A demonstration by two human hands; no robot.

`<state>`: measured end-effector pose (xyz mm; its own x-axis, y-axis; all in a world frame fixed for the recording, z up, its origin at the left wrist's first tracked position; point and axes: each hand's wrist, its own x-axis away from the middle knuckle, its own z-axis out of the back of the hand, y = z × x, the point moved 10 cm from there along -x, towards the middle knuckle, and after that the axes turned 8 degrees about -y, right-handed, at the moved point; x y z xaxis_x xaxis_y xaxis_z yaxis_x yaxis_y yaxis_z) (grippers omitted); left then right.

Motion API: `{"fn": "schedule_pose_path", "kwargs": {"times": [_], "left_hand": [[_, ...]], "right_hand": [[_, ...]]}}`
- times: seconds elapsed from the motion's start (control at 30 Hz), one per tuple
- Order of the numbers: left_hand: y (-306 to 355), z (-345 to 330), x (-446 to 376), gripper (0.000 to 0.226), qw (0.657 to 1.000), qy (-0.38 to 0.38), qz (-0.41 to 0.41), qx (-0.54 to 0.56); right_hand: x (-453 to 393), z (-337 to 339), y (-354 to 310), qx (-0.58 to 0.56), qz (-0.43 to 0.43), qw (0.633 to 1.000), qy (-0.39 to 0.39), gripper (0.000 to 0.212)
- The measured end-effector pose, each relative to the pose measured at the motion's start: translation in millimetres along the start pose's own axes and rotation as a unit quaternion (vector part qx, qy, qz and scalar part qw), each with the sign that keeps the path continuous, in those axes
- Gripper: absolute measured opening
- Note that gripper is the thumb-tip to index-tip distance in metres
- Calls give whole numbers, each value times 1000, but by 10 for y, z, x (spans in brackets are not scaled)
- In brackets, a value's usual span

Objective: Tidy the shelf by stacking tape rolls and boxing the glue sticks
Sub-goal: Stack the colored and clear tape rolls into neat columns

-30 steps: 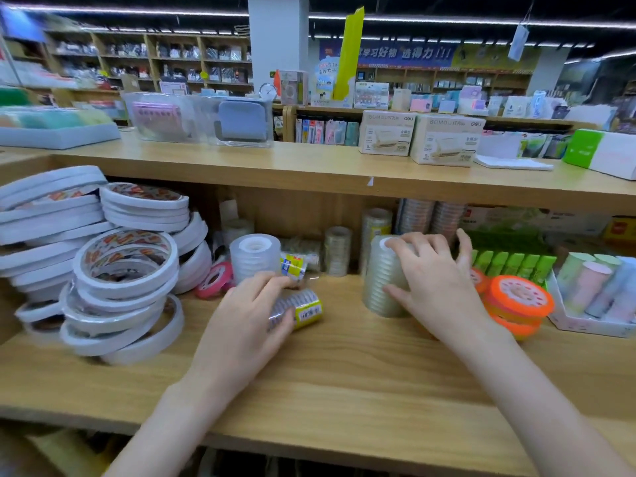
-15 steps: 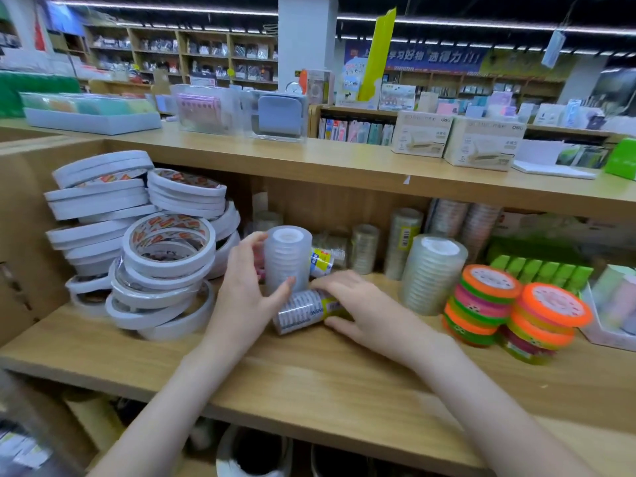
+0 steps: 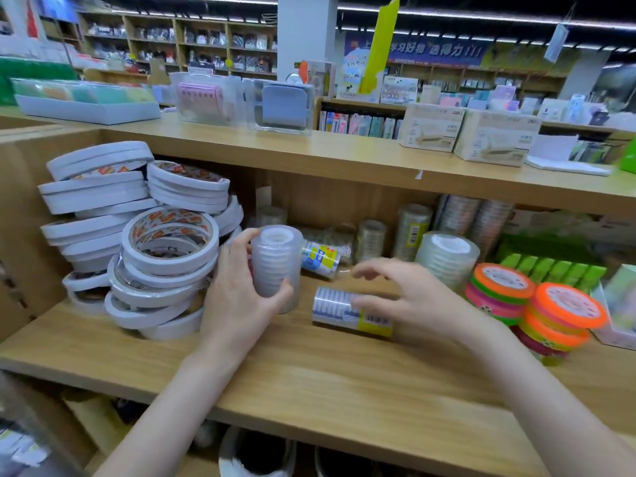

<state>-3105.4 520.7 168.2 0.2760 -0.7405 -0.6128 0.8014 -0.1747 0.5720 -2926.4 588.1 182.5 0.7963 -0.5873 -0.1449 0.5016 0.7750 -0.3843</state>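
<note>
Wooden shelf [image 3: 309, 380] pretty crowded: messy pile of white double-sided tape rolls [image 3: 144, 242] hard against left, orange-topped colourful tape stacks [image 3: 530, 304] on right. Left hand [image 3: 241, 297] wrapped round upright clear tape roll stack [image 3: 275, 266]. Right hand [image 3: 413, 301], fingers spread loose, fingertips touching clear tape sleeve with yellow label [image 3: 347, 311] lying sideways mid-shelf.

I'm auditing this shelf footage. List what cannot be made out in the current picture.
- Head view: barcode label on the lying tape sleeve is blurred and partly covered by the right hand.
- Rolls at the shelf's back are shadowed and blurred.
- White tray is cut off by the right edge.
- The left hand hides the upright clear stack's base.
</note>
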Motion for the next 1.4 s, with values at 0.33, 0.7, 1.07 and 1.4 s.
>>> {"fn": "schedule_pose_path", "kwargs": {"times": [0.33,0.7,1.07,1.4], "left_hand": [[82,60,66,72,996,-1,20,-91],[480,-66,330,48,977,-83,-155,-120],[368,-109,279,49,962,-97,-194,-168],[597,-283,413,34,917,-163,-307,-197]], "right_hand": [[-875,-103,313,339,-125,932,19,50],[-715,-10,202,246,-23,968,33,49],[-470,248,-124,105,100,985,96,33],[-567,-101,175,299,-48,953,22,42]]}}
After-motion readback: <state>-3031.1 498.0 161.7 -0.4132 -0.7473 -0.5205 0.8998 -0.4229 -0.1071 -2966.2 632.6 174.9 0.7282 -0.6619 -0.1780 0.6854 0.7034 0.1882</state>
